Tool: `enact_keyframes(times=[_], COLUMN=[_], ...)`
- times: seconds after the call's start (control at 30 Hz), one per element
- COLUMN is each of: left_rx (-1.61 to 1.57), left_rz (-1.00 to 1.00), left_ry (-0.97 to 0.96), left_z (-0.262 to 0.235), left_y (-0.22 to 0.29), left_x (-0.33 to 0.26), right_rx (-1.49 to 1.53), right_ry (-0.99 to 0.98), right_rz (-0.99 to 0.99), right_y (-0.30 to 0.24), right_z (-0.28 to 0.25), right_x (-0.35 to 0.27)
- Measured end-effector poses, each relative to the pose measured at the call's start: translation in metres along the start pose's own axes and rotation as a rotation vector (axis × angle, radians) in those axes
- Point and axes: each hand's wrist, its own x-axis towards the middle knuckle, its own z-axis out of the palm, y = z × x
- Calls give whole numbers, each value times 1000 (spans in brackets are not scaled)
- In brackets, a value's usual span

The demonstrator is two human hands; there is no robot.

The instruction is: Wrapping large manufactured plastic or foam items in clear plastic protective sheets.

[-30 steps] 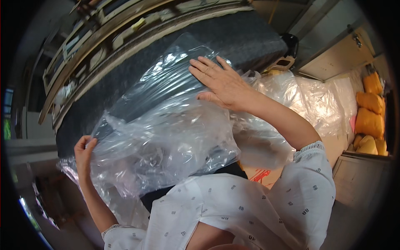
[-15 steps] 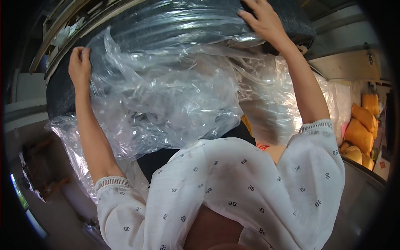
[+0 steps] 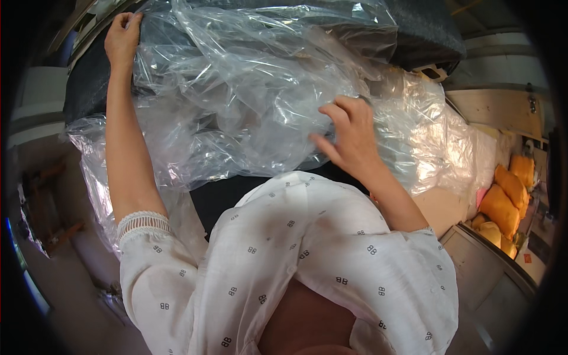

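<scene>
Your left hand (image 3: 123, 41) pinches the clear plastic sheet (image 3: 248, 97) at its far-left edge; your right hand (image 3: 354, 131) is over it, empty, half-curled with thumb spread

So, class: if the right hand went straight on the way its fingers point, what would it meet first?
The right hand would probably meet the crumpled clear plastic sheet first, though depth between them is hard to judge.

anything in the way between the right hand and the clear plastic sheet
Nothing visible stands between the right hand and the clear plastic sheet. The hand is open over the sheet's near right part, though contact is hard to tell. The left hand appears to pinch the far left edge, away from that side.
</scene>
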Motion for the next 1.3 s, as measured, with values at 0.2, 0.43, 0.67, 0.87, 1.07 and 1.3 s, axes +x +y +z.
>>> enact_keyframes(times=[0.2,0.43,0.67,0.87,1.07,1.3], left_rx=[-24,-39,-42,-916,-1006,-895], left_rz=[31,-1,182,-125,-143,-66], left_ry=[0,-46,216,-226,-403,-408], left_z=[1,-10,-26,-45,-5,-11], left_y=[14,29,43,214,265,264], left_x=[-9,-12,-26,-163,-215,-220], right_rx=[1328,1788,1320,2027,1920,1283], right_ry=[-286,-47,-101,-111,-87,15], right_rz=[415,855,691,612,625,486], right_y=[27,57,45,38,8,27], right_z=[-41,-62,-56,-24,-3,-15], right_x=[29,56,58,46,52,59])
